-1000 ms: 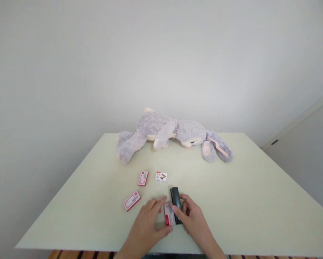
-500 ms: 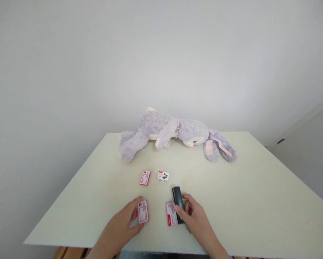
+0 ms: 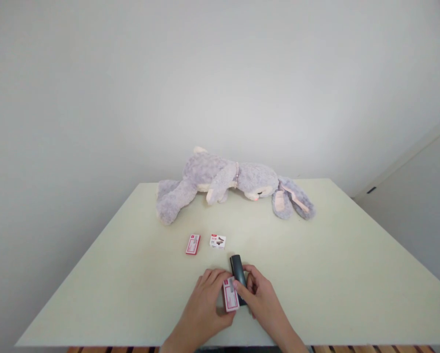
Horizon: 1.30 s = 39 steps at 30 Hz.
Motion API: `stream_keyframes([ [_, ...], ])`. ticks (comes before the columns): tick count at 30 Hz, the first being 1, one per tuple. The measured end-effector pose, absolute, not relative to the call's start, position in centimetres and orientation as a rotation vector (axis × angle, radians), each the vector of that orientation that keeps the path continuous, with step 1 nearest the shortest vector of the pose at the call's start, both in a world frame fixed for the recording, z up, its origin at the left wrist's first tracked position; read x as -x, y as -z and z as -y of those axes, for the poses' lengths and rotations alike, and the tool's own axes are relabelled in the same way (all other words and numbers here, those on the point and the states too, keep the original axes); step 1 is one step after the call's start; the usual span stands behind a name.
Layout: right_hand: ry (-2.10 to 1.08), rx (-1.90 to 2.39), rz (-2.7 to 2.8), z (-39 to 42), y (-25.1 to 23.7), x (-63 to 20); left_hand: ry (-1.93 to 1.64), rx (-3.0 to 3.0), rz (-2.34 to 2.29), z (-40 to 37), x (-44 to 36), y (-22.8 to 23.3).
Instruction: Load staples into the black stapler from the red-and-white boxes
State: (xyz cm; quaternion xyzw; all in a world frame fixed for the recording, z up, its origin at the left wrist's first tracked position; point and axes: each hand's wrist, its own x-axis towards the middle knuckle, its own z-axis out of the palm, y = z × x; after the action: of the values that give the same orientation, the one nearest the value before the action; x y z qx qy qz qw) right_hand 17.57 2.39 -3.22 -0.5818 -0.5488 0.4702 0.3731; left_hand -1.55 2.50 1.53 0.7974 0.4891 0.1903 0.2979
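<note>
A small red-and-white box (image 3: 230, 300) lies near the table's front edge, right against a dark stapler (image 3: 237, 267). My left hand (image 3: 208, 305) curls around the box's left side and holds it. Whether a second box lies under it I cannot tell. My right hand (image 3: 263, 298) grips the stapler from the right, with its forefinger touching the box's top edge. Two more small boxes, a red one (image 3: 192, 243) and a white one (image 3: 217, 240), lie a little farther back.
A grey plush rabbit (image 3: 227, 182) lies stretched across the far side of the pale green table (image 3: 333, 255). A white wall stands behind the table and a grey cabinet (image 3: 418, 196) to its right.
My left hand went left to the box at the front left, took it, and carried it back right beside the stapler. My right hand stayed on the stapler.
</note>
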Motion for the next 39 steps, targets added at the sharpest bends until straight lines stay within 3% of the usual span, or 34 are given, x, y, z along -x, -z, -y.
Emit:
stream_keyframes([
  [9, -1.216, 1.497, 1.417, -2.5, 2.8, -17.7, -0.817, -2.093, -1.562, -7.6, 8.4, -0.2],
  [15, -1.217, 1.512, 1.408, -2.6, 3.0, -17.7, -0.532, -2.219, -1.596, -11.2, 13.3, 1.0],
  [29, -1.190, 1.537, 1.438, -2.5, 2.5, -17.6, -0.235, -1.952, -1.469, -6.5, 10.2, -0.9],
  [39, -1.167, 1.533, 1.448, -2.5, 2.6, -17.5, -0.488, -2.033, -1.527, -5.2, 7.2, -1.3],
])
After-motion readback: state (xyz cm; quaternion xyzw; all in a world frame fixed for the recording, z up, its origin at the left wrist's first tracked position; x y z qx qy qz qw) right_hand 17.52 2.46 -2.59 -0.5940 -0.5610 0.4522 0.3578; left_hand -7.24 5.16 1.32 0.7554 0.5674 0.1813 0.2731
